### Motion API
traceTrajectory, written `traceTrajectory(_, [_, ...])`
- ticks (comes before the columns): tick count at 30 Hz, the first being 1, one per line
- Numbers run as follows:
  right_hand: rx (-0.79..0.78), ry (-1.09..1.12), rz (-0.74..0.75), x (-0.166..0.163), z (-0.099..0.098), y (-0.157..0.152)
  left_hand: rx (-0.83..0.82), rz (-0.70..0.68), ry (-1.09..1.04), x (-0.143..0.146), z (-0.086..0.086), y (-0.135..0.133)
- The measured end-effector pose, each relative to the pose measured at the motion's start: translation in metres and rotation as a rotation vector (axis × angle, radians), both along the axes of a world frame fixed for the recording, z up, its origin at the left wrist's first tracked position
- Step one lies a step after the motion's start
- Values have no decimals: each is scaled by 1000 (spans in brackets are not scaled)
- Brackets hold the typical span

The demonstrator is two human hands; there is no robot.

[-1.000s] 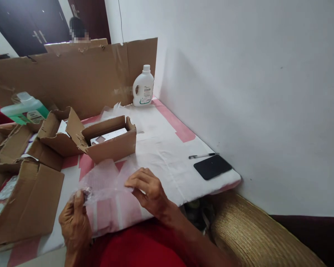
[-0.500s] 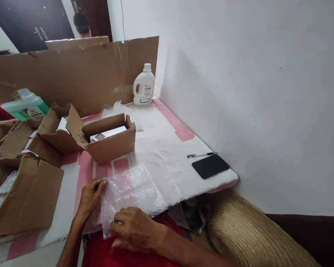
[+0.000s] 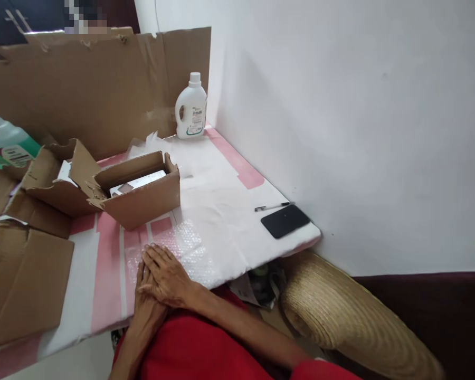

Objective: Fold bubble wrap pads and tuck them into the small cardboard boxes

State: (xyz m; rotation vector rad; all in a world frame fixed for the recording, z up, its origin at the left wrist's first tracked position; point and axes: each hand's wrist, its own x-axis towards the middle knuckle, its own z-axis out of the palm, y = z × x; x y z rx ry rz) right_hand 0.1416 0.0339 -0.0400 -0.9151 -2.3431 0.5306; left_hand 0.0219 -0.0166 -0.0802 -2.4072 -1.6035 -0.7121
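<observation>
Across the near edge of the table, my right hand [image 3: 167, 275] lies flat over my left hand [image 3: 148, 300], its fingers stretched out and held together. Part of my left hand is covered by the right, but the fingers that show are straight and flat. Beneath and beyond both hands, a sheet of clear bubble wrap [image 3: 190, 250] rests on the table. Neither hand grips anything that I can see. Just past the sheet stands an open cardboard box [image 3: 154, 203] with a white box [image 3: 140, 182] inside.
More open cardboard boxes [image 3: 35, 285] stand at left, near a green-liquid jug [image 3: 11, 145]. A white bottle [image 3: 192, 108] is by the tall cardboard panel [image 3: 95, 89]. A black phone-like slab [image 3: 285, 221] and a pen [image 3: 272, 207] lie near the wall, above a rolled straw mat [image 3: 340, 311].
My right hand has moved up from the sheet's near edge onto my left hand. My left hand has let go of the sheet's corner, and the bubble wrap now lies flatter.
</observation>
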Motion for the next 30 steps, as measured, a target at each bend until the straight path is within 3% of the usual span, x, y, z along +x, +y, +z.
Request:
traceTrajectory(2, [1,-96,18,6,-9,9,44,-35,87,0,-5,0])
traceTrajectory(8, [24,-297,-98,65,-21,41,-101,172,136,-13,10,1])
traceTrajectory(13, [-14,-371,-180,95,-28,55,-156,204,119,-25,14,-5])
traceTrajectory(16, [-49,-354,-172,96,-24,57,-196,271,99,-39,12,-10])
traceTrajectory(20, [-98,-222,-225,120,-5,46,-183,332,45,-78,17,-29])
traceTrajectory(22, [-54,-187,-193,142,6,35,-154,286,4,-95,26,-43])
traceTrajectory(25, [21,-283,10,170,12,17,-175,100,75,-103,41,-58])
traceTrajectory(28, [50,-410,147,180,3,7,-166,-95,245,-96,43,-58])
traceTrajectory(30, [75,-441,157,181,-8,3,-129,-143,280,-92,37,-52])
